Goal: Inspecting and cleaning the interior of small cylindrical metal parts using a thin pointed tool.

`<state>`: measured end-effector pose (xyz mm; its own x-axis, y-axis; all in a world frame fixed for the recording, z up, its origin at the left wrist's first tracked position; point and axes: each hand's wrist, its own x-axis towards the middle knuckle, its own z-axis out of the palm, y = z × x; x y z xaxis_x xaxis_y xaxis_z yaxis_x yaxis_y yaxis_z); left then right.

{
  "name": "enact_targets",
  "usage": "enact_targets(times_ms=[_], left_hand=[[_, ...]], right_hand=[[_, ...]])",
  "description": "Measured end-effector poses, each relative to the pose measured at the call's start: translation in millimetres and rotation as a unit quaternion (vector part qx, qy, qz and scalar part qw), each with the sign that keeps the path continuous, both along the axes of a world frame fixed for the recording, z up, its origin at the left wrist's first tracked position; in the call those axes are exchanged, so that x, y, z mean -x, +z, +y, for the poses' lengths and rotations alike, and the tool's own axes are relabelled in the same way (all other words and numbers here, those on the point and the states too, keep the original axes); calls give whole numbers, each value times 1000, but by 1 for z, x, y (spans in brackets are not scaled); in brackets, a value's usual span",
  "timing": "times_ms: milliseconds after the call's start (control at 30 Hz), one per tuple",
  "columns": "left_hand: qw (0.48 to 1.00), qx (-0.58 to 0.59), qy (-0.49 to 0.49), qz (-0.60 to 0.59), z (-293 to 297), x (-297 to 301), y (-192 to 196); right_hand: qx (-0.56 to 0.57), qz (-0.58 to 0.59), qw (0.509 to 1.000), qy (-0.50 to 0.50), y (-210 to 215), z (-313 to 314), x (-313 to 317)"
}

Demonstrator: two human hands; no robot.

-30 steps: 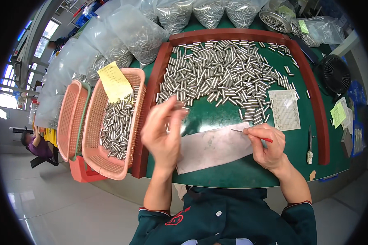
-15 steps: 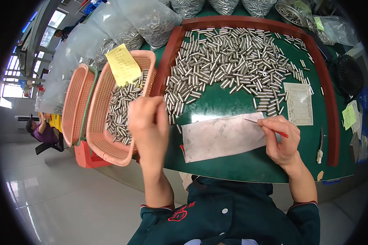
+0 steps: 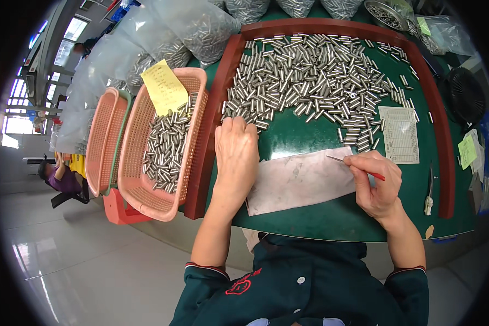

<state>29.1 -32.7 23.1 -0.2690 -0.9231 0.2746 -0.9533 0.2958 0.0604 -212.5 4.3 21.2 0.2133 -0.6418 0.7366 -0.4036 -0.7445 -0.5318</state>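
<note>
Two pink baskets point(image 3: 146, 146); left hand point(image 3: 234, 157) flat on uncounted metal pins point(image 3: 309, 70), right hand point(image 3: 376, 182) pinching one red-handled pick point(image 3: 358, 167).

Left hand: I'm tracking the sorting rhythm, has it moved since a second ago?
Yes. The left hand went from the grey sheet up to the metal pins.

basket point(image 3: 163, 146) left of tray point(image 3: 443, 141), pins point(image 3: 309, 76) inside
</note>
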Motion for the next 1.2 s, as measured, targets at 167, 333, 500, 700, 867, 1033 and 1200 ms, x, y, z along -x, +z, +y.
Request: enact_targets(times_ms=[167, 333, 500, 700, 867, 1033, 1200], left_hand=[[976, 16, -92, 199, -3, 1, 9], [752, -311, -31, 580, -1, 5, 12], [613, -395, -47, 682, -3, 3, 4], [559, -418, -50, 714, -4, 6, 3], [566, -415, -66, 710, -5, 12, 2], [561, -419, -56, 712, -9, 21, 7], [589, -376, -62, 712, -10, 35, -3]], right_hand=[[-2, 0, 1000, -7, 2, 1, 0], [1, 4, 1000, -6, 1, 1, 3], [5, 2, 1000, -1, 2, 1, 1], [-12, 17, 1000, 10, 1, 2, 4], [-11, 12, 1000, 4, 1, 2, 5], [-22, 7, 1000, 2, 1, 3, 6], [30, -73, 997, -6, 6, 6, 3]])
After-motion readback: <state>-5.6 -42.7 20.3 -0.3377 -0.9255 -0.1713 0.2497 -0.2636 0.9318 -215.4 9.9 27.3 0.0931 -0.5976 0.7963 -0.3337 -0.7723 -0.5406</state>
